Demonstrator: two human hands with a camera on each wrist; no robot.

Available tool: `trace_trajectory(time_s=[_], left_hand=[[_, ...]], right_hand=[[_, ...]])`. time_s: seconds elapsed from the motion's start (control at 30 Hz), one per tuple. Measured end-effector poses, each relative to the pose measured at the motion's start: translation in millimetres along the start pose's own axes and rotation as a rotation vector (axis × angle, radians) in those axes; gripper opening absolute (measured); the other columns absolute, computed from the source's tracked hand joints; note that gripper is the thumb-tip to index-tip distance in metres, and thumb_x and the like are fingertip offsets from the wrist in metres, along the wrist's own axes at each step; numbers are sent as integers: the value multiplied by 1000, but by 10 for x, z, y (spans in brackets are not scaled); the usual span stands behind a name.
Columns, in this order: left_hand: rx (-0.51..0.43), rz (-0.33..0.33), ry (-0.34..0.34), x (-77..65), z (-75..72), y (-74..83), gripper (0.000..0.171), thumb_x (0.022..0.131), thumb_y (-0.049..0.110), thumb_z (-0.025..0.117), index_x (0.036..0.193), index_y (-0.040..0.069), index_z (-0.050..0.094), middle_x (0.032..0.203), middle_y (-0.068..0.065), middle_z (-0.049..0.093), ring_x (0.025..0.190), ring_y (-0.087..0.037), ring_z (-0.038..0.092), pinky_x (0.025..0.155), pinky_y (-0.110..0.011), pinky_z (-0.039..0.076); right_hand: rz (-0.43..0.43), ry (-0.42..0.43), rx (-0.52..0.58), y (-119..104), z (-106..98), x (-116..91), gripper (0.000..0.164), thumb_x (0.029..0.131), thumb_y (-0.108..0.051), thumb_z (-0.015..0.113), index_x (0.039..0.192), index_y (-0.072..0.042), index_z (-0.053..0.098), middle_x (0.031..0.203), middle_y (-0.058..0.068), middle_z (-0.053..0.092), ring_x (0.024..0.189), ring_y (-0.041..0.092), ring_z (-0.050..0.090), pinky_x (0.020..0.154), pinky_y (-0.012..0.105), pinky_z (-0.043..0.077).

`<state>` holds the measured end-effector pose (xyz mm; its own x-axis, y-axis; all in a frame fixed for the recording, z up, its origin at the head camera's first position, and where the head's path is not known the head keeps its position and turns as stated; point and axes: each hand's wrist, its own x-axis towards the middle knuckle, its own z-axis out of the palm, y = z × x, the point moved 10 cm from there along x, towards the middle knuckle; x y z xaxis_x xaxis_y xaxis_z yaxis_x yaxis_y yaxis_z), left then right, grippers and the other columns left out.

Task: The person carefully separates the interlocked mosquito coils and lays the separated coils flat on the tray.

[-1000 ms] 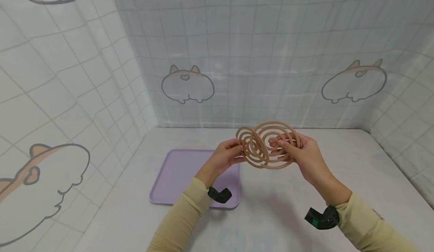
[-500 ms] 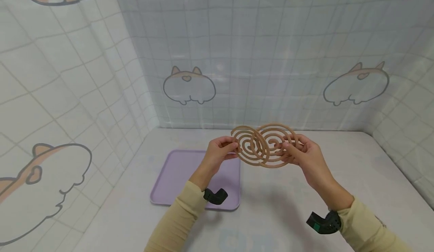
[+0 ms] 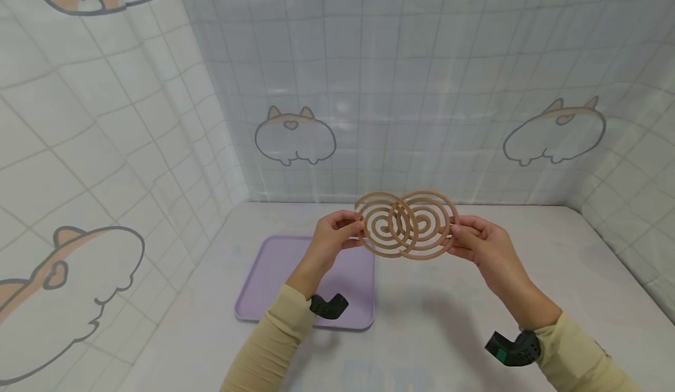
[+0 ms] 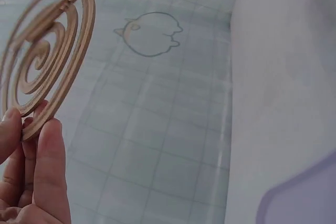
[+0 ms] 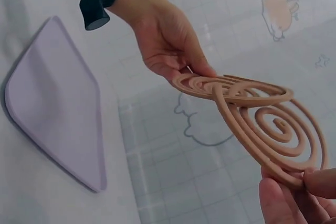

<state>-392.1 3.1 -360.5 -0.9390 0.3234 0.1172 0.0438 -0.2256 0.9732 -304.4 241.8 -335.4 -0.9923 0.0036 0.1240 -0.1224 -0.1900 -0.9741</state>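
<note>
Two flat tan mosquito coils (image 3: 387, 229) overlap in the middle of the head view, their rings interleaved, held up above the table. My left hand (image 3: 329, 239) pinches the outer edge of the left coil between thumb and fingers. The right coil's outer edge is pinched the same way by my right hand (image 3: 485, 244). In the left wrist view the left coil (image 4: 39, 59) tilts steeply above my fingertips (image 4: 51, 135). The right wrist view has the right coil (image 5: 280, 124) nearest, with the left hand (image 5: 168, 35) at the far side.
A shallow lilac tray (image 3: 306, 280) lies on the white table (image 3: 422, 351), below and behind the left forearm. Tile-patterned cloth walls (image 3: 401, 116) with cartoon animals close off the back and both sides. Black wrist cameras (image 3: 514, 348) sit on both wrists.
The left hand has moved left and turned its coil from steeply angled to nearly facing the head view. The right hand has shifted right, its grip now at the coil's outer edge.
</note>
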Motion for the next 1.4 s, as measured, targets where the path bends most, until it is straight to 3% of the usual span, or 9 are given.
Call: trace_trajectory(time_s=[0.23, 0.67, 0.8, 0.97, 1.13, 1.27, 1.4], left_hand=[[27, -10, -1, -4, -15, 68, 13, 86, 0, 62, 98, -3, 64, 80, -2, 65, 69, -11, 65, 59, -24, 53], [194, 1, 6, -27, -76, 230, 25, 83, 4, 67, 103, -10, 63, 75, -2, 66, 65, -11, 65, 60, -25, 54], [288, 7, -19, -31, -104, 277, 24, 83, 6, 68, 101, -8, 65, 75, -3, 67, 65, -11, 65, 62, -27, 54], [427, 14, -77, -34, -118, 333, 22, 82, 7, 69, 99, -7, 67, 78, -7, 68, 65, -12, 65, 62, -29, 54], [555, 32, -120, -84, -97, 459, 21, 84, 6, 67, 100, -7, 67, 85, -17, 68, 70, -23, 67, 65, -34, 55], [631, 48, -123, -108, -152, 504, 18, 84, 5, 66, 98, -6, 68, 84, -16, 68, 69, -23, 66, 65, -33, 55], [741, 69, -110, -103, -299, 504, 16, 84, 8, 67, 96, -1, 69, 82, -9, 69, 70, -20, 66, 63, -30, 54]], right_hand=[[-16, -51, 87, -32, -12, -7, 14, 91, -5, 56, 105, -7, 58, 90, 3, 70, 77, 13, 67, 69, 26, 53], [-11, -18, 102, -66, -78, 11, 12, 88, 1, 59, 97, -6, 64, 85, 4, 70, 73, 14, 68, 66, 26, 54], [14, -16, 58, -50, -116, 16, 12, 87, 0, 61, 95, -8, 66, 84, 3, 70, 71, 13, 67, 65, 26, 54], [63, 8, -81, -10, -183, 17, 10, 84, -7, 66, 93, -13, 67, 82, -2, 70, 71, 11, 67, 64, 25, 54], [73, 4, -186, -14, -191, 12, 11, 84, -12, 68, 95, -12, 66, 84, -4, 69, 73, 10, 67, 66, 26, 54], [74, 2, -244, -6, -203, 14, 14, 84, -13, 68, 97, -10, 64, 83, -5, 69, 74, 10, 67, 67, 27, 54], [67, 12, -269, 0, -239, 12, 18, 84, -14, 69, 99, -6, 63, 83, -5, 69, 75, 10, 67, 67, 27, 54]])
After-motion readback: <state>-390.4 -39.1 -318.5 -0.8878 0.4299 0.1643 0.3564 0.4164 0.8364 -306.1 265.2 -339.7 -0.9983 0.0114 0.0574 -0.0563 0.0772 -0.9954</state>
